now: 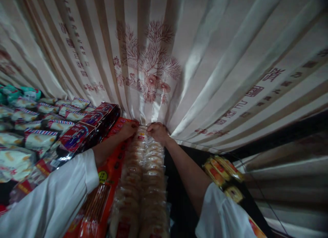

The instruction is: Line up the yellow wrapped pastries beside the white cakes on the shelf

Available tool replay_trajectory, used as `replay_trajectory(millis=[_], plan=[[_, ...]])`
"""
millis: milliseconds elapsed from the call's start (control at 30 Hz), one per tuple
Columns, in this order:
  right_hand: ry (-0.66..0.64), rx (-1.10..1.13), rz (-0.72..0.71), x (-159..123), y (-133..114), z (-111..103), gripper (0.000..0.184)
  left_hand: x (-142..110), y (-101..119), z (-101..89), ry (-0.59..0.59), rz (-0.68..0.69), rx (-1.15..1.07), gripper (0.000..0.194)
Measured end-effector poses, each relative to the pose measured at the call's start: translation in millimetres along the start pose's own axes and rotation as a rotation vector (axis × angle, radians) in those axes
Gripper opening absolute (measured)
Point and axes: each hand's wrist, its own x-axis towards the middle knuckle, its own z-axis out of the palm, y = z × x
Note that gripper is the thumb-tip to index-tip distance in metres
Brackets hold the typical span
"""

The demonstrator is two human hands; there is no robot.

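Observation:
Two rows of clear-wrapped round biscuit packs run away from me down the middle of a shelf. My left hand is at the far end of the left row, fingers curled on the last pack. My right hand is at the far end of the right row, fingers closed on the top of a pack there. Both arms are stretched forward, in white sleeves.
Orange-red snack packs lie left of the biscuits, dark red boxes beyond them, and many white striped packets further left. Yellow-red wrapped bars lie at the right. A striped printed curtain hangs right behind the shelf.

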Motion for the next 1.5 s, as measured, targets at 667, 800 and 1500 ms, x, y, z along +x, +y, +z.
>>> replay_trajectory(millis=[667, 800, 1500], plan=[[0.023, 0.009, -0.281, -20, -23, -9, 0.009, -29, -9, -19.8, -0.154, 0.097, 0.030, 0.010], [0.016, -0.037, -0.204, -25, -32, -9, 0.013, -24, -10, -14.9, -0.096, 0.133, 0.013, 0.012], [0.022, -0.094, -0.241, -50, -45, -18, 0.013, -52, -18, -16.4, -0.168, 0.031, -0.090, 0.008]])
